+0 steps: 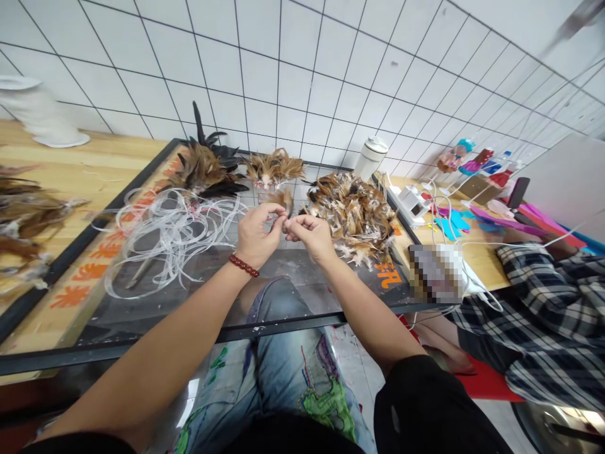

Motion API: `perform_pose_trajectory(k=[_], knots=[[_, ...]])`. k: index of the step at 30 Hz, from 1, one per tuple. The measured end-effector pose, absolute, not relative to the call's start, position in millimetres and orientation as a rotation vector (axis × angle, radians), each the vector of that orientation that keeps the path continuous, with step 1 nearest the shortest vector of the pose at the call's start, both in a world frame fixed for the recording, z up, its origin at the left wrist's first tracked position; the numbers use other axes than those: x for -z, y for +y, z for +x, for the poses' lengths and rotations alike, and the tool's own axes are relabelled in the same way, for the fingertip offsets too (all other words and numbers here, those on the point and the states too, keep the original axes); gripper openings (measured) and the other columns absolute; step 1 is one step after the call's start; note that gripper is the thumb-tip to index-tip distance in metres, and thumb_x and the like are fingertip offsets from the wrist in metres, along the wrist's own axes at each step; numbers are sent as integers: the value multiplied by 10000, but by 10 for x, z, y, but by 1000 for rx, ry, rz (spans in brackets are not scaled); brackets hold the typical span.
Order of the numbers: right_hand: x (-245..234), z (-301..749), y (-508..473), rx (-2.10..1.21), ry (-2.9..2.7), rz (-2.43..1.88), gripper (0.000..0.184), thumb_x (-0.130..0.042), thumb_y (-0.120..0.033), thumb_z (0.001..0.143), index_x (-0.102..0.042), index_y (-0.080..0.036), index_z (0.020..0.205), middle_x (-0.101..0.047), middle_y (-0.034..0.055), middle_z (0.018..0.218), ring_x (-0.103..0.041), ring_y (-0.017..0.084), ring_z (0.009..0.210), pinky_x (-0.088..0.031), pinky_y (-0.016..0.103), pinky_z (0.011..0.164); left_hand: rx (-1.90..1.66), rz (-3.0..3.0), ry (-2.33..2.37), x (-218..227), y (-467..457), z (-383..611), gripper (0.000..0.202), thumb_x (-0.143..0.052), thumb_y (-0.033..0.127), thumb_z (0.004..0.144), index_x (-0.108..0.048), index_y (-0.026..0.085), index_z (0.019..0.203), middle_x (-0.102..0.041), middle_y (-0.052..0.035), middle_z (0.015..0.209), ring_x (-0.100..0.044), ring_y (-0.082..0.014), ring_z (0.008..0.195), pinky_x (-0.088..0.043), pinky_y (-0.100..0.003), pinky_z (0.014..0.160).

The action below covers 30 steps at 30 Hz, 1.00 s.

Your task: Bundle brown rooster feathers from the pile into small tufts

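Observation:
My left hand [259,232] and my right hand [311,234] meet over the middle of the glass-topped table, fingertips pinched close together. A small brown feather [283,198] rises just behind the fingertips, its lower end hidden by them. Both hands seem closed on its base; which fingers bear on it is hard to make out. Left of my left hand lies a loose tangle of clear plastic strip [170,236]. Close to my right hand is a big heap of brown and white feathers [354,217]. A smaller bunch of brown feathers [274,167] sits beyond my hands.
Brown and black feathers [205,164] lie at the back left, more feathers [28,221] at the far left. A white spool [42,113] and a white bottle [372,156] stand near the wall. Chargers and cables [413,205] lie right, beside a seated person in plaid [543,302].

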State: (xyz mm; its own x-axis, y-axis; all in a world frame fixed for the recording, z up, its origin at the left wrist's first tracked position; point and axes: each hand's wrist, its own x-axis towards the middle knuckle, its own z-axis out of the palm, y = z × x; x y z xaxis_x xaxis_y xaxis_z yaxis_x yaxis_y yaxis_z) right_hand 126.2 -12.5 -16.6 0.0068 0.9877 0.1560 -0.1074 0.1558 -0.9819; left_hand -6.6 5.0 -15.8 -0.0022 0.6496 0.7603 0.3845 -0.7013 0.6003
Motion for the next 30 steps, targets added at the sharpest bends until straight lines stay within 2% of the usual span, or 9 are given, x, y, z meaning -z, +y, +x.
perform_pose_trajectory(k=[4, 7, 9, 12, 15, 20, 23, 30], knots=[[159, 1301, -130, -819, -1250, -1079, 295, -605, -473, 770, -619, -178, 767, -562, -19, 617, -498, 86, 517, -419, 229, 527, -1796, 1914, 1042, 202, 69, -41, 141, -621, 160, 760, -613, 184, 899, -690, 3, 797, -667, -127, 761, -529, -265, 753], [109, 1339, -154, -473, -1386, -1065, 238, -590, -406, 809, -647, -192, 897, -554, 0, 704, -509, 113, 644, -437, 252, 632, -1778, 1931, 1024, 211, 60, -30, 136, -623, 157, 762, -615, 180, 895, -696, 0, 805, -674, -124, 756, -537, -263, 756], [80, 1356, -166, -392, -1509, -1023, 217, -563, -372, 840, -672, -199, 915, -571, 16, 746, -519, 125, 697, -444, 267, 686, -1770, 1973, 1022, 205, 46, -31, 126, -623, 156, 764, -619, 180, 888, -702, -4, 813, -677, -124, 753, -539, -262, 757], [90, 1365, -144, -494, -1608, -956, 216, -553, -357, 853, -691, -199, 902, -605, 25, 778, -540, 130, 728, -448, 279, 725, -1785, 2015, 1036, 190, 26, -37, 125, -627, 153, 762, -627, 184, 883, -708, -1, 814, -680, -124, 759, -538, -260, 761], [137, 1365, -94, -740, -1548, -934, 242, -581, -406, 826, -697, -196, 859, -633, 20, 785, -565, 136, 760, -456, 285, 744, -1820, 1995, 1040, 179, 20, -39, 138, -624, 140, 762, -629, 186, 892, -711, 0, 814, -683, -125, 768, -540, -265, 770], [134, 1359, -80, -1013, -1370, -876, 238, -682, -407, 734, -665, -178, 797, -582, -16, 666, -508, 104, 628, -430, 254, 630, -1865, 1946, 988, 176, 37, -30, 198, -646, 125, 743, -634, 189, 930, -712, -6, 822, -683, -128, 781, -542, -273, 780], [105, 1357, -106, -959, -1390, -875, 216, -657, -387, 753, -626, -175, 785, -556, -21, 666, -477, 92, 608, -403, 242, 610, -1853, 1881, 1002, 166, 52, -23, 214, -665, 137, 727, -638, 188, 933, -709, -5, 807, -683, -132, 770, -542, -275, 772], [103, 1376, -133, -525, -1498, -1168, 128, -490, -285, 822, -498, -196, 729, -451, -44, 636, -402, 95, 592, -343, 228, 593, -1688, 1729, 1270, 142, 95, -32, 190, -653, 120, 683, -662, 178, 863, -681, 8, 715, -645, -125, 686, -512, -273, 742]])
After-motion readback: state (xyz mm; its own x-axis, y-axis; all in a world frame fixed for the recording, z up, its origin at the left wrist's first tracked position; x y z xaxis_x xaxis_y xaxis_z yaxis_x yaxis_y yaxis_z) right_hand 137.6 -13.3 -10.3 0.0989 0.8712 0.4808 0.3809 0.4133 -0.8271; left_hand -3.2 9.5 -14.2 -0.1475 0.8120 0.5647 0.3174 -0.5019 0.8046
